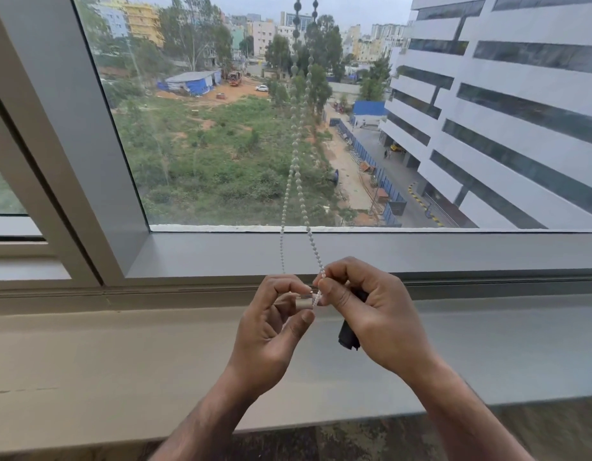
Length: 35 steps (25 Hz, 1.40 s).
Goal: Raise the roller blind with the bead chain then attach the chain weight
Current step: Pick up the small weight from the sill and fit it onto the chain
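A white bead chain (298, 141) hangs in a loop from the top of the view, in front of the window pane, down to my hands. My left hand (274, 331) pinches a small pale cylinder, the chain weight (304, 301), between thumb and fingers. My right hand (364, 311) grips the bottom of the chain loop right at the end of the weight. A black object (348, 337) is tucked under the right palm; its lower end sticks out. The roller blind itself is out of view.
A grey window frame (221, 251) and a wide pale sill (121, 361) lie just beyond my hands. A vertical frame post (65, 138) stands at the left. Dark stone edging (354, 440) runs along the bottom.
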Each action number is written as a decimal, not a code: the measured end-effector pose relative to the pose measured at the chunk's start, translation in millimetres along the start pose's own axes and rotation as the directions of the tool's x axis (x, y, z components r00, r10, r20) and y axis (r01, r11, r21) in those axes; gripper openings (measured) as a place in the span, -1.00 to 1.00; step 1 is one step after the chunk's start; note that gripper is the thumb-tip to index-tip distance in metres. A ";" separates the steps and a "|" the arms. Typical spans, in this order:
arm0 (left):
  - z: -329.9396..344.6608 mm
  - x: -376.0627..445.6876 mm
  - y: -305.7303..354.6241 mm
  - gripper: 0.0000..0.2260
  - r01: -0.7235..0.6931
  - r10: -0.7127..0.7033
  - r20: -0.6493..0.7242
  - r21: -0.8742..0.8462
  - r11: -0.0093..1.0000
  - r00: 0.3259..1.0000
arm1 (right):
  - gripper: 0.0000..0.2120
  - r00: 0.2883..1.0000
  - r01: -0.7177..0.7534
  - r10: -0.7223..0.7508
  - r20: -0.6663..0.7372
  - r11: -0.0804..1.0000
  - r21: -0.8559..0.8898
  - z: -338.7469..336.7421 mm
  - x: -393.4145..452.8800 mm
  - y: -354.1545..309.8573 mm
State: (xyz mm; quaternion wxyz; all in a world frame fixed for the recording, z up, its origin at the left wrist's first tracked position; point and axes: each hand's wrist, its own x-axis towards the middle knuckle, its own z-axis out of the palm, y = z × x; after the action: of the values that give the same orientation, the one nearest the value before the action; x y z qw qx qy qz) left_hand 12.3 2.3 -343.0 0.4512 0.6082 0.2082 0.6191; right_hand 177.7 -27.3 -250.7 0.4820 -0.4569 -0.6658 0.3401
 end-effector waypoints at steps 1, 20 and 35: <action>-0.3 1.8 2.7 -0.79 0.004 -0.004 0.005 -0.013 1.000 1.000 | -0.92 1.000 0.008 -0.008 0.008 1.000 -0.006 -1.0 1.3 -0.8; -9.7 -1.5 7.1 -0.72 0.065 -0.067 0.008 0.172 0.983 0.998 | -0.62 0.750 -0.439 0.650 -0.127 0.631 0.640 16.8 -8.9 34.9; -12.4 0.9 15.0 -0.78 0.106 -0.107 0.008 0.077 0.991 0.994 | -0.76 0.915 -0.285 0.397 -0.072 0.763 0.581 27.1 -32.8 33.7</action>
State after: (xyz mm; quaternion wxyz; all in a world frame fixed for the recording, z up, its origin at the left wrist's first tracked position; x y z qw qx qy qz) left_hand -3.8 -0.9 -332.6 0.4612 0.6167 0.2611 0.5821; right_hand 165.2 -46.5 -299.9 0.5852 -0.4400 -0.3928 0.5564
